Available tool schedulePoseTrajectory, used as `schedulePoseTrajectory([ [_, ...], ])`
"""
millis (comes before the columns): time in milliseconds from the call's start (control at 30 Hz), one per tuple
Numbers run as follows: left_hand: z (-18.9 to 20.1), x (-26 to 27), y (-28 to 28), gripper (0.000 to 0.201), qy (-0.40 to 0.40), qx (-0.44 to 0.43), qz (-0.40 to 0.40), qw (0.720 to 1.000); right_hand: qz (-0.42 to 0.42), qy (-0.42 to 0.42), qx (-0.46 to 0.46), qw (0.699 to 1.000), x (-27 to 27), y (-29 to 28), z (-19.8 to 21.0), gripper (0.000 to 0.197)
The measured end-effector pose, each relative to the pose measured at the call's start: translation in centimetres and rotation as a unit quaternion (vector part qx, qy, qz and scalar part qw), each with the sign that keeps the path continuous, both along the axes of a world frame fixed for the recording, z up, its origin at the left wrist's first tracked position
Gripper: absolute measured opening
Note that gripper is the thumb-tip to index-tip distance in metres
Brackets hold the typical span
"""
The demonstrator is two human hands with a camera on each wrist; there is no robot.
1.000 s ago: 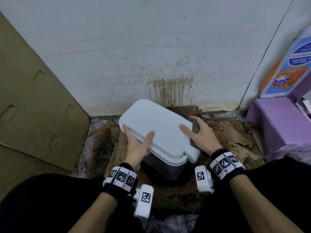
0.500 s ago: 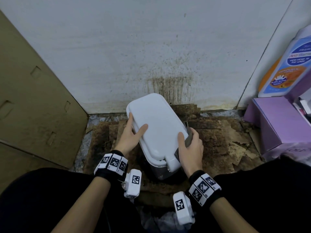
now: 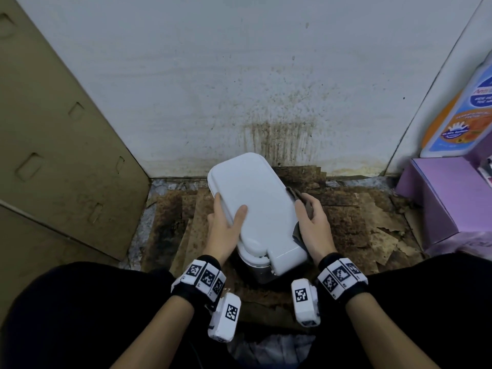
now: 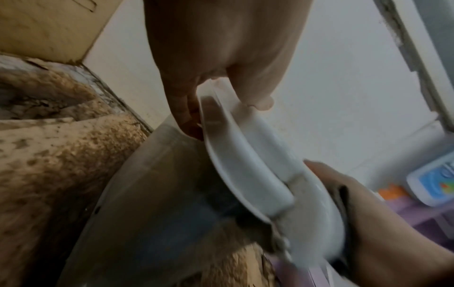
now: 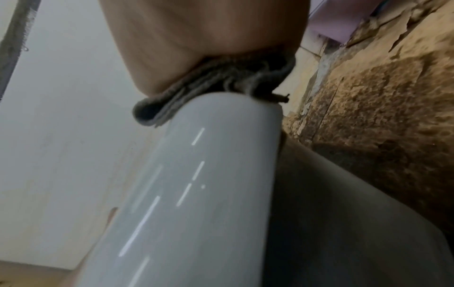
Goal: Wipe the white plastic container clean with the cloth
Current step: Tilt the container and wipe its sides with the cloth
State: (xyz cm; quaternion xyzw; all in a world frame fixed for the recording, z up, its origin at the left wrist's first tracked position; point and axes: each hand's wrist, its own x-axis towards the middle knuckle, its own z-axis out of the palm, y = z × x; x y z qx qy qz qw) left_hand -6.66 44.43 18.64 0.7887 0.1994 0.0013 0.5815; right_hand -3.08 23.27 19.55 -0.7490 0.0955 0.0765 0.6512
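A white plastic container (image 3: pixel 255 198) with a white lid and a clear body (image 4: pixel 157 203) stands tilted on the stained floor before the wall. My left hand (image 3: pixel 226 225) grips the lid's left edge, thumb on top and fingers under the rim (image 4: pixel 186 116). My right hand (image 3: pixel 311 222) presses a folded grey cloth (image 3: pixel 303 201) against the lid's right edge. In the right wrist view the cloth (image 5: pixel 211 89) is squeezed between my palm and the lid's rounded rim (image 5: pixel 196 194). The right fingers are hidden behind the cloth and container.
Stained, peeling cardboard (image 3: pixel 372 225) covers the floor. A brown cardboard panel (image 3: pixel 53 145) leans at the left. A purple box (image 3: pixel 452 198) and a blue-and-orange bottle (image 3: pixel 463 115) stand at the right. My dark-clothed knees flank the container. The wall (image 3: pixel 239 75) behind is spattered.
The container has turned so its long axis points away from me. My right hand with the cloth slid from the lid's top down along its right edge; my left hand kept its grip.
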Motion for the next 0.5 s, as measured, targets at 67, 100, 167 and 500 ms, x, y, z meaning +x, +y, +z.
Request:
schedulePoseTrajectory([
  [67, 0.6, -0.7, -1.1, 0.101, 0.005, 0.004, 0.003, 1.0, 0.037, -0.002, -0.002, 0.999, 0.8, -0.4, 0.0, 0.051],
  [100, 0.8, -1.0, -1.6, 0.104, 0.013, 0.013, 0.001, 1.0, 0.057, 0.0, -0.002, 0.998, 1.2, -0.6, 0.0, 0.057],
  [167, 1.0, -1.6, -2.4, 0.109, 0.026, 0.038, -0.003, 0.999, 0.092, 0.008, -0.004, 0.996, 1.6, -0.8, 0.2, 0.072],
  [500, 0.8, -1.4, -1.6, 0.112, -0.002, 0.01, -0.033, 0.999, 0.126, -0.037, -0.102, 0.986, 1.2, -0.8, 0.9, 0.082],
])
